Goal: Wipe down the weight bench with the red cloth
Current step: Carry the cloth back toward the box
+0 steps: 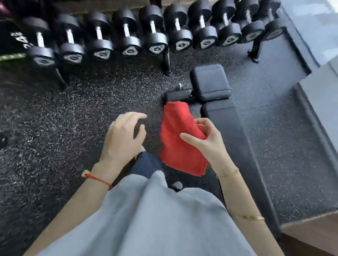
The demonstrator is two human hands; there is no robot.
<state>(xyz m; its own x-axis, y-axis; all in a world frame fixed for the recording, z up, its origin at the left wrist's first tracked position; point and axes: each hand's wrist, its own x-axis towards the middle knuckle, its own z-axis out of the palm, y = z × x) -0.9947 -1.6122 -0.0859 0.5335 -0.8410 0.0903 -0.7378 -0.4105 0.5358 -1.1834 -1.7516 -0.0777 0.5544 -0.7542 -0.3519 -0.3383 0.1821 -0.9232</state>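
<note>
Our right hand pinches the red cloth between thumb and curled fingers, holding it in the air just left of the weight bench. The cloth hangs folded, fluffy, bright red. Our left hand hovers left of the cloth, fingers spread, holding nothing. Beyond the bench, the dumbbell rack carries a row of black dumbbells.
</note>
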